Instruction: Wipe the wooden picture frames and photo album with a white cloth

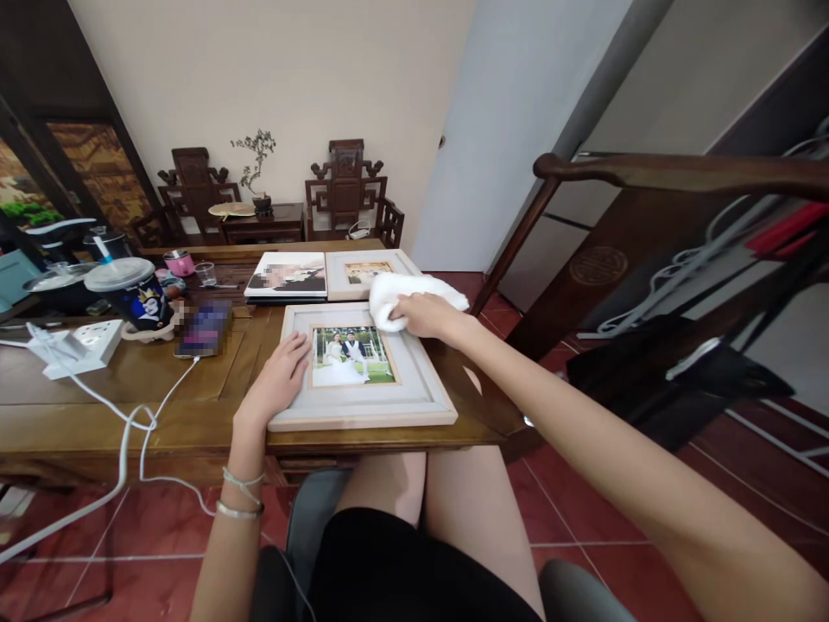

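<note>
A light wooden picture frame (363, 410) with a wide pale border lies flat at the front edge of the wooden table, around a photo (353, 354) of two people outdoors. My left hand (281, 376) rests on the frame's left side, fingers stretched out. In my right hand (424, 315) is a folded white cloth (405, 289), pressed against the far right corner of the frame. The cloth hides that corner and part of the frame behind it.
Behind lie a second framed picture (340, 276) and a photo album (288, 276). To the left are a phone (204, 328) on a charging cable, a lidded cup (133, 294) and a white power strip (84, 345). A wooden chair (596, 250) stands close on the right.
</note>
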A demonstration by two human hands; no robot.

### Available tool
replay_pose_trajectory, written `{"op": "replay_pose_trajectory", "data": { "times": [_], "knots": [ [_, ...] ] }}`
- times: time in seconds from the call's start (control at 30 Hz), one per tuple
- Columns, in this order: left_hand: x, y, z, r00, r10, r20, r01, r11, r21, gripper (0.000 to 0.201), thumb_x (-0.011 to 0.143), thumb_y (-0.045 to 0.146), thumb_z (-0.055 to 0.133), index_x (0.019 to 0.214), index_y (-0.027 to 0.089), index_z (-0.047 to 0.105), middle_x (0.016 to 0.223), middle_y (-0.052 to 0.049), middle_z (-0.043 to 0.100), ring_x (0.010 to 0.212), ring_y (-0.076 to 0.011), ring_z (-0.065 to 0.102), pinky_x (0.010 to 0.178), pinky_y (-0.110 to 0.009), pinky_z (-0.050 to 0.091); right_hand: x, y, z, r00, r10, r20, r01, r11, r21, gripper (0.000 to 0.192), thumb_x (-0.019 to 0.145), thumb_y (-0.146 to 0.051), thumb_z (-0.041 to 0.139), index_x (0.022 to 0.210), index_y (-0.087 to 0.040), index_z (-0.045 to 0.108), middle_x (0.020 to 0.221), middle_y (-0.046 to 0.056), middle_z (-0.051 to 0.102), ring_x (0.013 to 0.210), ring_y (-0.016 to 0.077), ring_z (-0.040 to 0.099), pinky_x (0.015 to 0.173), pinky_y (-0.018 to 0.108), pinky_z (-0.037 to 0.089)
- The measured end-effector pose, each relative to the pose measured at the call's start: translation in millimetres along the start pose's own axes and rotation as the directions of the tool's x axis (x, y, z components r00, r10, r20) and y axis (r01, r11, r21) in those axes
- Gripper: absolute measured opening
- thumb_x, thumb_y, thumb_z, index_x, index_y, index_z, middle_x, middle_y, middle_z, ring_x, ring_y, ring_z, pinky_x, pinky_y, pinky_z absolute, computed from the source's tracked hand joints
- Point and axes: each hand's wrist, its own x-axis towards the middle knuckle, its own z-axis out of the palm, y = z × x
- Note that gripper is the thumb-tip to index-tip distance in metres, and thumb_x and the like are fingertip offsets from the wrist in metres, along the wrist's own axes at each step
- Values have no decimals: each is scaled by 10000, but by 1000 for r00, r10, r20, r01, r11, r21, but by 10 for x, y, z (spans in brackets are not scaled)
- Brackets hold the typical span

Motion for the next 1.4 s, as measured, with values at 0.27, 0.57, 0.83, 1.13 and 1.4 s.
{"op": "replay_pose_trajectory", "data": {
  "times": [0.27, 0.57, 0.83, 1.13, 1.4],
  "knots": [
    [8, 19, -23, 1000, -1, 0, 1, 1000, -1, 476, 973, 314, 366, 1349, 98, 563, 1490, -159, 493, 1458, -254, 354, 1217, -480, 282, -674, -182, -56, 986, -157, 62, 154, 987, 56, 474, 725, 73, 416, 955, -156, 763, 944, 135, 742, 1042, 278, 656, 832, 310, 443],
    [-1, 83, -50, 999, -27, 16, 27, 1000, 0, 491, 970, 337, 374, 1358, 92, 549, 1498, -164, 481, 1466, -253, 338, 1222, -466, 270, -1481, -519, -237, 961, -224, 160, 214, 974, 80, 497, 675, 81, 410, 944, -164, 748, 1084, 156, 698, 1125, 292, 625, 898, 340, 455],
    [-3, 154, -70, 998, -43, -39, 40, 998, -57, 533, 1004, 434, 312, 1366, 121, 548, 1505, -153, 474, 1444, -239, 380, 1218, -444, 271, -910, -567, -147, 999, -53, -3, 53, 993, 109, 585, 809, -2, 418, 1338, -172, 599, 1335, 179, 589, 1050, 291, 662, 858, 365, 491],
    [6, 220, -124, 993, -53, -108, 38, 990, -137, 636, 1006, 523, 271, 1491, 129, 388, 1576, -138, 371, 1481, -220, 307, 1238, -422, 212, 355, -961, 72, 956, -249, -155, 256, 966, 29, 639, 815, -1, 490, 1434, -161, 506, 1620, 101, 295, 1474, 374, 233, 1129, 572, 311],
    [-10, 229, -107, 987, -125, -105, 105, 978, -181, 729, 998, 591, 253, 1571, 143, 201, 1644, -125, 196, 1525, -231, 161, 1247, -437, 150, 85, -1294, 36, 882, -456, -116, 453, 890, -58, 549, 857, -6, 414, 1370, -134, 563, 1624, 124, 274, 1472, 401, 230, 1108, 613, 338]
  ]
}}
